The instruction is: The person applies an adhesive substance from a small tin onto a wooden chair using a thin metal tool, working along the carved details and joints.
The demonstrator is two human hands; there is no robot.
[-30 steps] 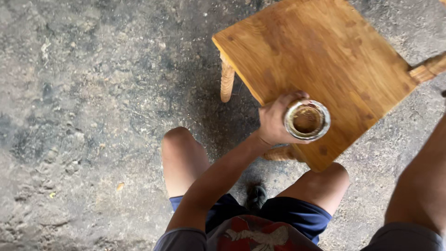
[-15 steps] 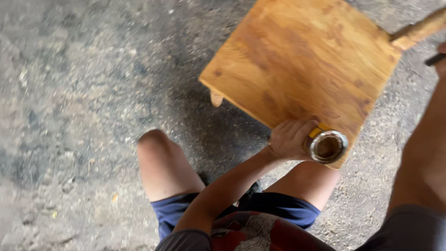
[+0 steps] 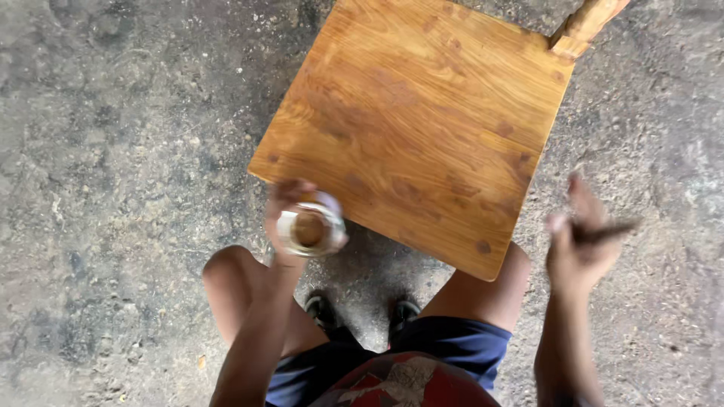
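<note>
The head view looks straight down on a squatting person: the left hand (image 3: 290, 215) is wrapped around a small open can (image 3: 309, 228) of brown liquid, held upright just off the near-left edge of the wooden chair seat (image 3: 422, 128). The right hand (image 3: 577, 245) hovers beyond the seat's near-right corner, fingers closed on a thin dark stick-like tool (image 3: 603, 232), blurred. The seat lies forward between both hands, the can-holding one slightly closer to it.
</note>
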